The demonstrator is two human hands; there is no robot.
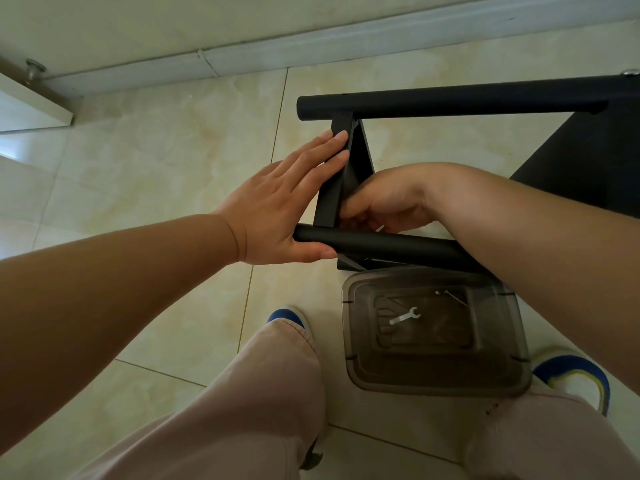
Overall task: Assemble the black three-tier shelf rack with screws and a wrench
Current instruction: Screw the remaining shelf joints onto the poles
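The black shelf rack lies on its side on the tiled floor, with a far round post point(450, 100) and a near round post point(381, 242) joined by a flat black crossbar point(334, 178). My left hand point(277, 202) presses flat against the crossbar's left face, fingers straight, thumb under the near post's end. My right hand point(384, 202) is curled just right of the crossbar above the near post; a small silvery piece shows under its fingers, and what it holds is hidden. A small silver wrench point(405, 316) lies in the clear plastic box point(485, 379).
A black shelf panel point(585, 168) of the rack fills the right side. The plastic box sits on the floor between my feet. A white baseboard and wall run along the back, with a door and doorstop point(34, 69) at far left.
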